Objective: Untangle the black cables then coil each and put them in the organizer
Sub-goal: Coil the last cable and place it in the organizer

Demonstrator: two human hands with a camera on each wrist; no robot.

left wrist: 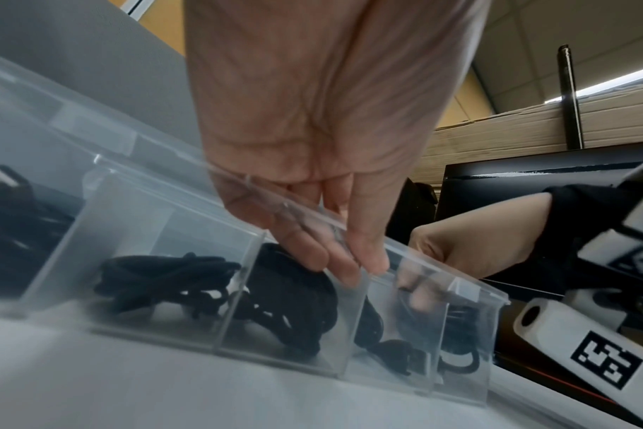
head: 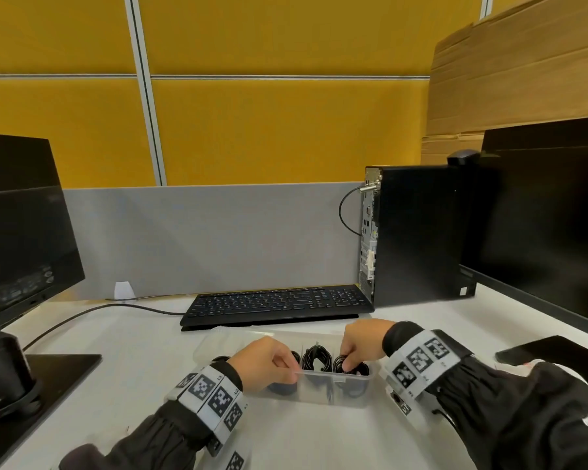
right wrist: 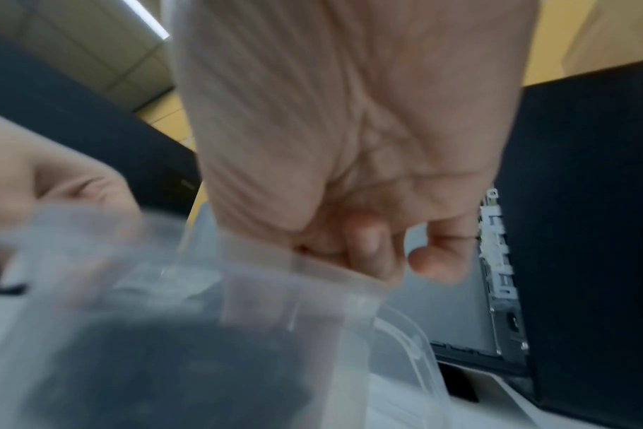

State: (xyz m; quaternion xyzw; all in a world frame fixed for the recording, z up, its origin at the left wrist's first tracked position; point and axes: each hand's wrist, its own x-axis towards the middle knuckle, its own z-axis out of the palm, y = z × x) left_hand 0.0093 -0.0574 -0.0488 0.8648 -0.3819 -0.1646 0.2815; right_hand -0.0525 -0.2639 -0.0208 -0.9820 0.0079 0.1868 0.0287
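Clear organizer sits on the white desk, just in front of the keyboard. It's split into compartments by clear dividers, and at least 3 of them have a coiled black cable inside. From the head view the middle coil is the easiest one to make out.

Left hand is at the near wall of the organizer, fingers curled over the rim with the thumb outside, so it's pinching the wall. The left wrist view shows those fingertips dipping into a compartment, right against a coil in there.

Right hand reaches down into the rightmost compartment, fingers bent and bunched on the coil there. It looks like it's gripping that cable, but the right wrist view is pretty blurry (mostly palm and smeared plastic), so I can't say for sure.

Both wrists have white bands with black square markers over dark sleeves. A PC tower stands right of the keyboard, and there's a monitor on each side.
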